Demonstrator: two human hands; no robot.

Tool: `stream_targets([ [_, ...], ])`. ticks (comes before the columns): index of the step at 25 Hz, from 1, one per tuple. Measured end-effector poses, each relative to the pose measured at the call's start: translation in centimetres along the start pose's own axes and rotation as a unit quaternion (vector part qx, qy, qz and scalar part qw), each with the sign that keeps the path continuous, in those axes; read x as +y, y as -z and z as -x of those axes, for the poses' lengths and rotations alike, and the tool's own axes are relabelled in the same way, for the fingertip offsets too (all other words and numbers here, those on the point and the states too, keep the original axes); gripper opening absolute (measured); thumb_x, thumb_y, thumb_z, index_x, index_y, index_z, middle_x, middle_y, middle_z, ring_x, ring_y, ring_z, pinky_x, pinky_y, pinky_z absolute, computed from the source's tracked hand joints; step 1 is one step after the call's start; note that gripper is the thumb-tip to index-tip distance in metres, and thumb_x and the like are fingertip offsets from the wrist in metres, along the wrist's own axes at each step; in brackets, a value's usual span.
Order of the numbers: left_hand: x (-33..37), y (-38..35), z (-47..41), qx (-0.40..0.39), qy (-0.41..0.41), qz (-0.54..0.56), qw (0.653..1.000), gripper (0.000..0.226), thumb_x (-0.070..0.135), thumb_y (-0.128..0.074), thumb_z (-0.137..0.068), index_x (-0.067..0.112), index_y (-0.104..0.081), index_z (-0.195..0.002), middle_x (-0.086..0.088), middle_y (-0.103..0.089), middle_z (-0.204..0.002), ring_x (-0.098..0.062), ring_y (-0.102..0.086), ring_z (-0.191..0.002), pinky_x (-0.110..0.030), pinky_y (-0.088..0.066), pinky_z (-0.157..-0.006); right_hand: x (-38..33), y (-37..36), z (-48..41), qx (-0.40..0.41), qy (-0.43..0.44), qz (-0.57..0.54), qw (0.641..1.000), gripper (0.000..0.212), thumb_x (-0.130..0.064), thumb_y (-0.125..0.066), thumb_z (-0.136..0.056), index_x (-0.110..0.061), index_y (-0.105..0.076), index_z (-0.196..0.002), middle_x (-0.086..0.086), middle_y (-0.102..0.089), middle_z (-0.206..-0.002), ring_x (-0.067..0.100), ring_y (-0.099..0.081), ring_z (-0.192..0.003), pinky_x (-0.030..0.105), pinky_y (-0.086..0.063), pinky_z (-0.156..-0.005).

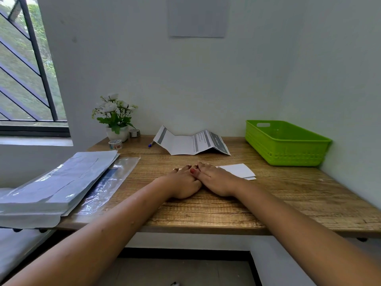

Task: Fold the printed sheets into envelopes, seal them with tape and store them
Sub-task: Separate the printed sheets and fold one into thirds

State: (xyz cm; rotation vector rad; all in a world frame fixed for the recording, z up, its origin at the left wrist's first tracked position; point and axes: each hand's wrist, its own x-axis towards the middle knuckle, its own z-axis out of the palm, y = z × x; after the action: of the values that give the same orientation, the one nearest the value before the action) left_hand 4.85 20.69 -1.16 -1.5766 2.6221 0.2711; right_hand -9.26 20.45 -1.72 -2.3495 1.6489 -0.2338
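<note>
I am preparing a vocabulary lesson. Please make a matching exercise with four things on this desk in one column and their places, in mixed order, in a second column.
Things:
1. green basket
2. flower pot
3. creased printed sheet
4. folded white paper

Places:
A. partly under the left hand and right hand
B. far left corner of the desk, near the window
C. far right corner
D. back middle, near the wall

Pairs: 1-C, 2-B, 3-D, 4-A
</note>
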Motion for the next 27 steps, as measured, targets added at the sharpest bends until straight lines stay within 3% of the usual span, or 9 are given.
stream_targets([
  [9,-2.3,0.8,0.5,-0.034,0.056,0.008,0.998,0.058,0.045,-0.013,-0.101,0.022,0.002,-0.151,0.001,0.006,-0.16,-0.018,0.006,-0.147,-0.049,0.001,-0.118,3.8,0.6,1.1,0.002,-0.09,0.099,0.991,0.082,-0.067,-0.015,-0.091,-0.013,-0.009,-0.153,0.005,-0.007,-0.161,0.018,-0.008,-0.148,0.039,-0.009,-0.12],
  [16,-4.1,0.8,2.1,-0.034,0.081,-0.001,0.996,0.061,0.049,-0.016,-0.1,0.021,0.001,-0.152,0.0,0.005,-0.16,-0.021,0.004,-0.147,-0.048,-0.001,-0.119,7.4,1.6,2.4,-0.002,-0.182,0.096,0.978,0.066,-0.05,-0.015,-0.1,-0.011,-0.007,-0.153,0.006,-0.003,-0.161,0.02,-0.005,-0.149,0.04,-0.007,-0.121],
  [20,-4.1,0.2,2.2,-0.006,0.125,0.002,0.992,0.064,0.053,-0.018,-0.098,0.021,-0.004,-0.152,0.001,0.0,-0.16,-0.022,0.003,-0.148,-0.058,-0.004,-0.116,6.4,1.6,3.2,0.066,-0.265,0.12,0.955,0.062,-0.044,-0.019,-0.1,-0.01,-0.015,-0.152,0.008,-0.006,-0.161,0.023,-0.007,-0.149,0.045,-0.006,-0.12],
  [23,-1.9,0.0,1.1,0.021,0.171,-0.02,0.985,0.068,0.055,-0.026,-0.096,0.012,-0.02,-0.149,-0.01,-0.017,-0.157,-0.031,-0.013,-0.145,-0.057,-0.015,-0.115,3.2,0.5,3.0,0.15,-0.24,0.134,0.949,0.057,-0.039,-0.027,-0.099,-0.01,-0.028,-0.148,0.011,-0.012,-0.16,0.029,-0.016,-0.146,0.048,-0.013,-0.119],
  [25,1.2,0.2,0.6,0.016,0.18,-0.033,0.983,0.059,0.047,-0.035,-0.096,0.009,-0.035,-0.141,-0.015,-0.037,-0.148,-0.035,-0.035,-0.135,-0.053,-0.028,-0.111,0.4,0.1,2.2,0.115,-0.225,0.051,0.966,0.053,-0.043,-0.028,-0.098,-0.014,-0.04,-0.141,0.012,-0.031,-0.153,0.032,-0.032,-0.139,0.049,-0.025,-0.114],
  [27,4.8,0.4,0.8,0.007,0.138,-0.062,0.988,0.043,0.026,-0.042,-0.096,0.008,-0.045,-0.135,-0.015,-0.046,-0.14,-0.034,-0.043,-0.128,-0.05,-0.033,-0.109,-0.4,0.0,1.1,0.036,-0.236,0.011,0.971,0.054,-0.05,-0.026,-0.095,-0.022,-0.046,-0.136,0.007,-0.04,-0.148,0.03,-0.034,-0.137,0.052,-0.021,-0.113],
])
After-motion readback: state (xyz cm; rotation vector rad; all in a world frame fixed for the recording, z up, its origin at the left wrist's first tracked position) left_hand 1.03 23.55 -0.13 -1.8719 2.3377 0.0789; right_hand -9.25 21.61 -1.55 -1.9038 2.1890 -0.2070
